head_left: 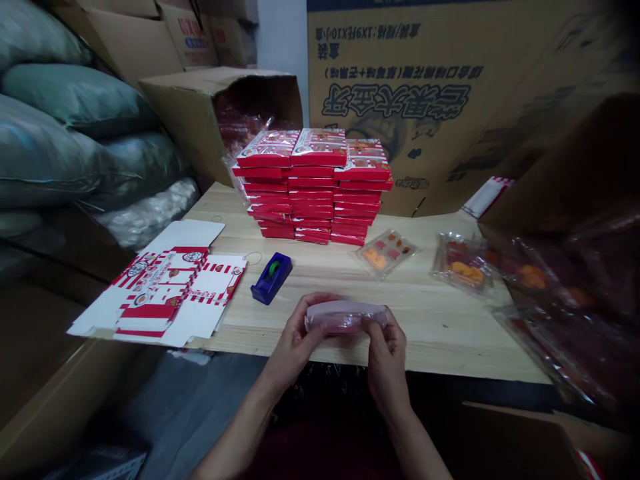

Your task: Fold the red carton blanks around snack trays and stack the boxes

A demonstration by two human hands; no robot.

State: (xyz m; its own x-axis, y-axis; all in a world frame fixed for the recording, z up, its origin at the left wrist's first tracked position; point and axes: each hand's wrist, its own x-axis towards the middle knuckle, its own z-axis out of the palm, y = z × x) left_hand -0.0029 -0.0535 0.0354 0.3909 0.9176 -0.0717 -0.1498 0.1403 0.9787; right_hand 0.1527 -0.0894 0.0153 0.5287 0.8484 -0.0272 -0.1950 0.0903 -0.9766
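Observation:
Both my hands hold a clear plastic snack packet [345, 316] edge-on above the near edge of the wooden table [430, 320]. My left hand [295, 343] grips its left end with fingers curled around it. My right hand [386, 353] pinches its right end. A blue tape dispenser [271, 277] lies just left of my hands. Flat red-and-white unfolded cartons [165, 293] are stacked at the table's left corner. Several stacks of finished red boxes [313, 183] stand at the back centre.
Two more clear snack packets [386, 252] [463, 263] lie on the table to the right, with a heap of packets [575, 313] further right. An open cardboard box [225, 113] and a big printed carton [425, 93] stand behind. Grey sacks [60, 147] pile at the left.

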